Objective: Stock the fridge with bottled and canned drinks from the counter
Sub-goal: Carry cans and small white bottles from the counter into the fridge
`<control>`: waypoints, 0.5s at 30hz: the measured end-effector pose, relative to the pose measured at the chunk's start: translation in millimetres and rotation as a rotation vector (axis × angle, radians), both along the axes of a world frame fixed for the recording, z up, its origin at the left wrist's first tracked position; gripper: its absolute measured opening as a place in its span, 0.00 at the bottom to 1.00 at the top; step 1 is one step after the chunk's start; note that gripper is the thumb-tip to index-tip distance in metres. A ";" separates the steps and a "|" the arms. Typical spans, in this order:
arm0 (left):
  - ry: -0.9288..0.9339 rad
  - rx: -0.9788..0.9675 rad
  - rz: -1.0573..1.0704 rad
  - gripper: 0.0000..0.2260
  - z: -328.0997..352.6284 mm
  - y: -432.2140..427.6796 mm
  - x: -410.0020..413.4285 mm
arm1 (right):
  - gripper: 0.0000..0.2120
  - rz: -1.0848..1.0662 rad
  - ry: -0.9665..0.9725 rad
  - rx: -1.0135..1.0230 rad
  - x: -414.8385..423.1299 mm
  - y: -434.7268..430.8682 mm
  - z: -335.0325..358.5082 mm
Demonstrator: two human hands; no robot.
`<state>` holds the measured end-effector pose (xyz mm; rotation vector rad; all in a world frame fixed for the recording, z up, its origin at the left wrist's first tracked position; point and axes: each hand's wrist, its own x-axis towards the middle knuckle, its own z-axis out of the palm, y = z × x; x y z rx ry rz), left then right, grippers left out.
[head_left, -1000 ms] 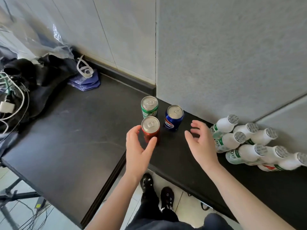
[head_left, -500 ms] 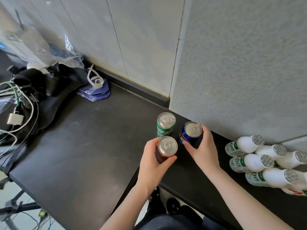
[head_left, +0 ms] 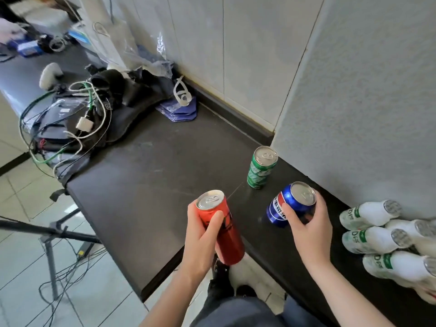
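Note:
My left hand point(head_left: 200, 239) grips a tall red can point(head_left: 224, 230), lifted off the black counter point(head_left: 151, 185) and tilted over its front edge. A blue can point(head_left: 290, 201) is held in my right hand point(head_left: 309, 230), raised a little above the counter. The green can point(head_left: 262, 166) stands upright on the counter by the grey wall corner. Several white bottles with green labels point(head_left: 375, 234) stand crowded together at the right. No fridge is in view.
A black bag with tangled cables and a charger point(head_left: 77, 123) covers the counter's left end, with a folded blue bag point(head_left: 179, 109) and plastic wrap point(head_left: 132, 50) by the wall. A tripod stand point(head_left: 49, 234) and floor cables lie below left.
Both hands closed round their cans and lifted them off the counter toward me. The green can stayed in place. The view swung left and back.

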<state>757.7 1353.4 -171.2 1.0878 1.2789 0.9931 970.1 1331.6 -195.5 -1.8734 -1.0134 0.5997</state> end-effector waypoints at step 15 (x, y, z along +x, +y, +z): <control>0.083 -0.124 0.729 0.11 -17.5 -226.7 -91.4 | 0.31 0.656 0.106 -0.035 -130.9 -90.0 -0.4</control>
